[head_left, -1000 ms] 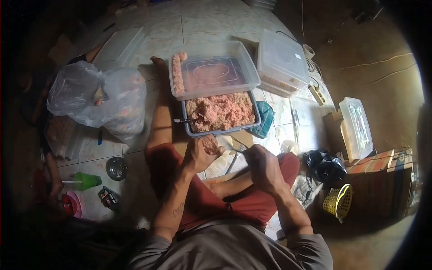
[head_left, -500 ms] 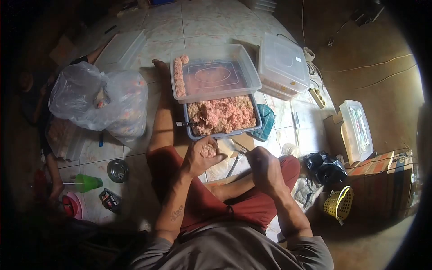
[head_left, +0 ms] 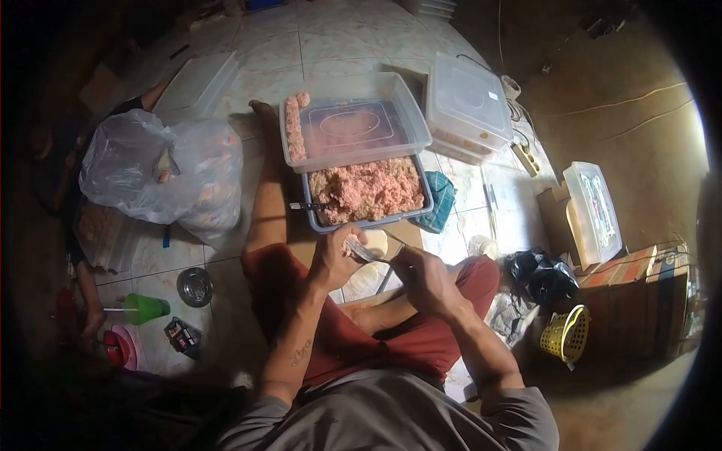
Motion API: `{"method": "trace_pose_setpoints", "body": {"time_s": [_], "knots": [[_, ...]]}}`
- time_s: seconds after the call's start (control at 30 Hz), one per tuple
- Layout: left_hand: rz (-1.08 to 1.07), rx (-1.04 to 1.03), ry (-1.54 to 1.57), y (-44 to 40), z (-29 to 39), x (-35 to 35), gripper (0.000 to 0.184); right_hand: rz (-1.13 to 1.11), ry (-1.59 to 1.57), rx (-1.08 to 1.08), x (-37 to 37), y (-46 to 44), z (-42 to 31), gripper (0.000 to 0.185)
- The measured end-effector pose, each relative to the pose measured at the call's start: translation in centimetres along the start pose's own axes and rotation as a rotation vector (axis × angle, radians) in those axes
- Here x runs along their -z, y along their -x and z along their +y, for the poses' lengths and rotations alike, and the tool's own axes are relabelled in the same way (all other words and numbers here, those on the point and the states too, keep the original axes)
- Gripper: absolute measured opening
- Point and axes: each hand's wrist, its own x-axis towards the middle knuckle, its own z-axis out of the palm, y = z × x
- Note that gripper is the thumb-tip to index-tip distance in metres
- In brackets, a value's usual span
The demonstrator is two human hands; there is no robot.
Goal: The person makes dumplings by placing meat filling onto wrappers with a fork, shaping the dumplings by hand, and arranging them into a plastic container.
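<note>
My left hand [head_left: 336, 259] is curled around a small portion of the pink, crumbly, mince-like mixture [head_left: 350, 242]. In my right hand [head_left: 429, 276] is a metal utensil [head_left: 366, 252], its flattish end reaching into the left palm against that portion. A second thin metal piece [head_left: 394, 238] shows by the right fingers; whether it belongs to the same utensil I cannot tell. Just beyond the hands stands a blue-grey tub [head_left: 368, 223] heaped with pink mixture [head_left: 366, 188]. A clear plastic box [head_left: 417, 124] rests over its far part, with a row of shaped pieces [head_left: 295, 131] along its left side.
Lidded clear boxes [head_left: 466, 98] stand at the back right. A large plastic bag [head_left: 158, 169] sits at left, near another person's arm [head_left: 92, 301]. Cardboard boxes [head_left: 628, 289], a yellow basket [head_left: 565, 336] and a black bag [head_left: 541, 274] lie to the right; a green cup [head_left: 147, 308] at left.
My right hand has moved left towards my left hand, bringing the utensil's end onto the mixture in the palm. The left hand has closed more around the portion.
</note>
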Motion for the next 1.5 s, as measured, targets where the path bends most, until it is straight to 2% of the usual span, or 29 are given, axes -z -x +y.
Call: {"method": "trace_pose_setpoints", "body": {"time_s": [0.03, 0.13, 0.17, 0.23, 0.3, 0.37, 0.4, 0.43, 0.47, 0.5, 0.53, 0.57, 0.63, 0.67, 0.77, 0.83, 0.87, 0.93, 0.97, 1.0, 1.03, 1.07, 1.1, 1.17, 1.2, 1.27, 1.33, 1.43, 1.5], "knots": [[-0.007, -0.005, 0.0, 0.2, 0.2, 0.3, 0.04, 0.008, 0.001, -0.003, 0.1, 0.3, 0.2, 0.011], [-0.076, -0.078, 0.388, 1.0, -0.2, 1.7, 0.035, 0.138, -0.034, 0.002, 1.7, 0.7, -0.1, 0.008], [-0.079, -0.076, 0.391, 0.6, -0.5, 1.6, 0.035, 0.138, -0.033, -0.003, 1.3, 0.4, 0.0, 0.008], [-0.074, -0.056, -0.077, -0.2, 0.4, 1.5, 0.033, -0.022, -0.038, 0.075, -0.1, -0.3, 0.6, 0.008], [0.008, -0.088, -0.059, -0.5, 1.4, 1.3, 0.033, 0.008, -0.011, 0.137, 0.5, -1.6, 1.8, 0.009], [-0.016, 0.097, 0.225, 0.1, 1.0, 2.6, 0.035, 0.2, 0.152, 0.124, 2.6, -2.9, 3.7, 0.009], [-0.071, 0.141, 0.061, 0.3, 0.9, 3.6, 0.038, 0.225, 0.325, 0.051, 3.5, -4.0, 4.9, 0.013], [-0.068, 0.148, 0.066, 0.3, -0.1, 3.0, 0.038, 0.243, 0.5, -0.021, 4.1, -5.3, 6.3, 0.017], [-0.021, 0.028, 0.29, 0.0, -1.8, 2.0, 0.046, 0.235, 0.501, -0.019, 3.5, -7.0, 8.5, 0.017], [0.03, -0.099, 0.513, -0.1, -2.7, 1.6, 0.058, 0.196, 0.602, -0.18, 2.4, -9.0, 11.5, 0.018], [-0.002, 0.071, 0.489, 0.0, -1.4, 2.2, 0.072, 0.161, 0.703, -0.338, 1.6, -10.5, 13.5, 0.021], [-0.022, 0.091, 0.529, -0.2, -1.6, 2.4, 0.076, 0.068, 0.764, -0.198, 1.1, -11.2, 14.0, 0.021], [0.07, 0.082, 0.827, -0.6, -1.7, 1.9, 0.071, -0.022, 0.787, -0.144, 0.9, -12.7, 14.6, 0.026], [0.081, 0.073, 0.831, -0.8, -1.8, 1.8, 0.071, -0.025, 0.795, -0.133, 1.0, -13.2, 15.0, 0.026], [0.196, 0.0, 0.944, -1.8, -0.8, 2.0, 0.067, 0.192, 0.682, 0.336, 1.2, -13.5, 9.8, 0.047], [0.177, -0.063, 0.89, -2.6, -0.1, 2.5, 0.067, 0.104, 0.135, 0.196, 0.3, -13.7, 2.8, 0.043], [0.161, -0.087, 0.856, -3.1, -0.2, 2.9, 0.068, 0.04, 0.11, 0.179, -0.1, -13.6, 0.3, 0.05], [0.093, -0.144, 0.767, -3.8, 1.1, 4.1, 0.071, 0.042, 0.082, 0.36, -1.7, -15.1, -1.3, 0.044], [0.072, -0.187, 0.729, -4.4, 1.5, 4.7, 0.071, 0.037, 0.081, 0.361, -1.8, -16.4, -1.9, 0.044], [0.207, -0.224, 0.655, -4.8, 0.6, 5.2, 0.061, 0.0, 0.144, 0.411, -1.6, -18.0, -2.9, 0.035], [0.214, -0.225, 0.656, -5.4, 0.3, 6.2, 0.061, -0.038, 0.207, 0.462, -1.6, -20.0, -3.6, 0.027], [0.342, -0.277, 0.577, -6.0, 0.1, 7.6, 0.056, 0.035, 0.134, 0.369, -2.4, -22.5, -3.2, 0.022], [0.465, -0.325, 0.494, -6.6, -0.1, 9.0, 0.052, 0.141, 0.086, 0.465, -3.1, -25.1, -2.5, 0.022], [0.678, -0.247, 0.504, -7.5, -2.3, 11.4, 0.022, 0.149, 0.087, 0.369, -4.2, -31.0, -0.7, 0.031], [0.703, -0.198, 0.459, -7.6, -3.8, 12.1, 0.02, 0.14, 0.23, 0.363, -4.6, -34.0, -0.2, 0.035], [0.73, -0.13, 0.375, -7.5, -6.1, 12.5, 0.024, 0.163, 0.221, 0.347, -6.9, -39.8, 3.4, 0.037], [0.712, -0.081, 0.474, -7.4, -8.5, 11.6, 0.027, 0.185, 0.211, 0.337, -9.0, -43.9, 4.5, 0.039], [0.727, -0.019, 0.428, -7.1, -9.1, 11.3, 0.028, 0.194, 0.013, 0.146, -12.2, -47.8, 6.9, 0.036], [0.694, 0.042, 0.417, -6.8, -8.3, 12.2, 0.031, 0.3, 0.493, 0.721, -14.7, -50.8, 11.8, 0.047]]}}
